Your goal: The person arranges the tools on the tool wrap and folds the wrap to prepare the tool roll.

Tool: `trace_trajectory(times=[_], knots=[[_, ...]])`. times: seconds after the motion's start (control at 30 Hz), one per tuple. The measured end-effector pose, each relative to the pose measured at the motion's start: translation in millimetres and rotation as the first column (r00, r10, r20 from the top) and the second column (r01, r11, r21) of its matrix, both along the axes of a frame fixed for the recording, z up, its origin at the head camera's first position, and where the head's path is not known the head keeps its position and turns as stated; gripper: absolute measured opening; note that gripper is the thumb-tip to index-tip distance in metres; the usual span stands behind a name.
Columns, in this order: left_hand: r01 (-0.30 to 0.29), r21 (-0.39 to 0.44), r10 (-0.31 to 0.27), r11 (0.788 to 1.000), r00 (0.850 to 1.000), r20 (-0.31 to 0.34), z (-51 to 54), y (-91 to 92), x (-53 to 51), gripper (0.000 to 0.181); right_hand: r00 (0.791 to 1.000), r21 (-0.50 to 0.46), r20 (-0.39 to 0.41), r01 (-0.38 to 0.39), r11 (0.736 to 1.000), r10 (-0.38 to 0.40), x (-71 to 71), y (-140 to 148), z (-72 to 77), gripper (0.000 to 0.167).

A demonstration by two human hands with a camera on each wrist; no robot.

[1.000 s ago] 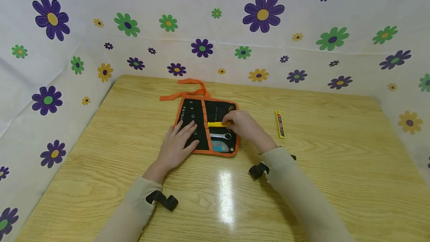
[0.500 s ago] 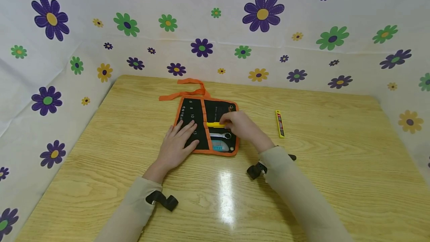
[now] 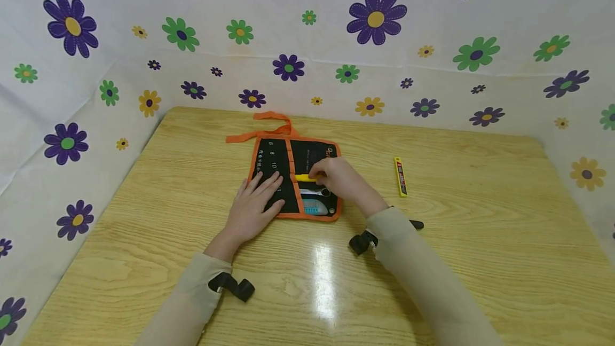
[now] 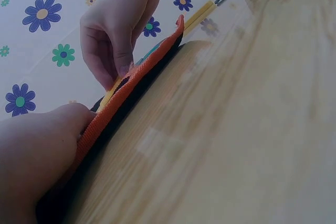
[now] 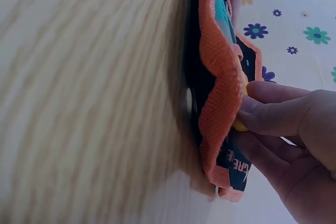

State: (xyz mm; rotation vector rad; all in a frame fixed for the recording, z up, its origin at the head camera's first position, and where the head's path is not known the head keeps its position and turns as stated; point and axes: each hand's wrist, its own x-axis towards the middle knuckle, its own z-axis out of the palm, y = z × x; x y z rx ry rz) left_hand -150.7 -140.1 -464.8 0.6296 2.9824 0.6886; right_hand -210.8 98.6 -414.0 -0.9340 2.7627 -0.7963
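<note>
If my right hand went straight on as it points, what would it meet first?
Probably the orange band across the tool pouch: the right hand points toward it, and the yellow tool it pinches reaches that edge. Whether the fingertips would hit or clear it is unclear.

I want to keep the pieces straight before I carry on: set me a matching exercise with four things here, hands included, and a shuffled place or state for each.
1. left hand
2. right hand
3. flat yellow strip with a red-and-black label
4. rounded teal-and-grey tool

A. lies on the wood-grained table, right of the black cloth pouch with orange trim in the head view
B. pinches the slim yellow tool
C. lies in the pouch, close to its edge nearest the person
D. rests spread on the pouch's numbered panel

Pairs: 1-D, 2-B, 3-A, 4-C
</note>
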Motion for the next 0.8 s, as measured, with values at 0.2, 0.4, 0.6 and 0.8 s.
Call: trace_trajectory(times=[0.2, 0.4, 0.6, 0.8], knots=[[0.004, -0.007, -0.004, 1.000, 1.000, -0.007, -2.0, 0.0, -0.4, 0.056, 1.000, 0.009, 0.004, -0.014, 1.000, 0.014, -2.9, -3.7, 0.4, 0.019], [0.015, -0.010, -0.015, 1.000, 1.000, -0.014, -2.7, 0.8, -0.4, 0.056, 0.999, 0.026, 0.018, -0.032, 0.999, 0.032, -4.0, -12.2, 0.9, 0.020], [0.018, -0.009, -0.019, 1.000, 1.000, -0.025, -3.1, -0.1, -0.9, 0.055, 1.000, 0.027, 0.016, -0.022, 0.999, 0.021, -5.5, -19.0, 1.6, 0.020], [0.023, -0.017, -0.023, 1.000, 0.999, -0.025, -4.9, -1.2, -1.2, 0.055, 1.000, 0.000, 0.015, -0.020, 1.000, 0.020, -5.4, -24.5, 0.8, 0.019]])
